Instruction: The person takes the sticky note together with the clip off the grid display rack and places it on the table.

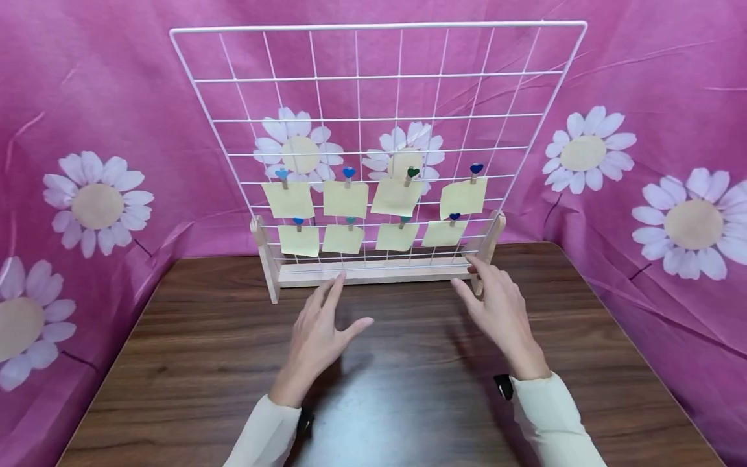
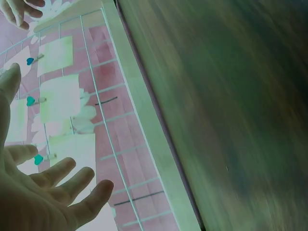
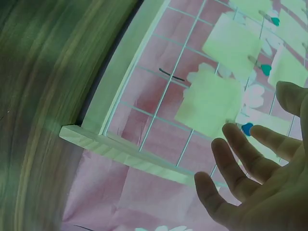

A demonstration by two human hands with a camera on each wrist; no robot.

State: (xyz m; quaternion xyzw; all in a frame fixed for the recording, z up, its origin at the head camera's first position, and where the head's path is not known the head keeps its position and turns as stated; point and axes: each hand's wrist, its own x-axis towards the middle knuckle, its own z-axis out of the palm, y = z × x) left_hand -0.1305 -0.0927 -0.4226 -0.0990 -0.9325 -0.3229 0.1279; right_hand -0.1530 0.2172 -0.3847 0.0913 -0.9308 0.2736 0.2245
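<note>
A white wire grid panel (image 1: 379, 26) stands upright in a pale wooden base (image 1: 373, 277). Two rows of pale yellow paper notes (image 1: 345, 200) hang on its lower part, each held by a small wooden clip (image 1: 349, 174) topped with a blue or green heart. My left hand (image 1: 315, 340) hovers in front of the base's left half, fingers spread and holding nothing. In front of the base's right end is my right hand (image 1: 500, 308), its fingers loosely bent with nothing in them. Whether its fingertips touch the stand, I cannot tell. The right wrist view shows its fingers (image 3: 236, 163) near the notes.
Everything stands on a dark wood-grain table (image 1: 373, 402). Behind it and at both sides hangs a pink cloth (image 1: 192, 162) printed with large white daisies. A wooden side foot (image 1: 265, 263) props up the base's left end. Bare wire squares fill the grid's upper part.
</note>
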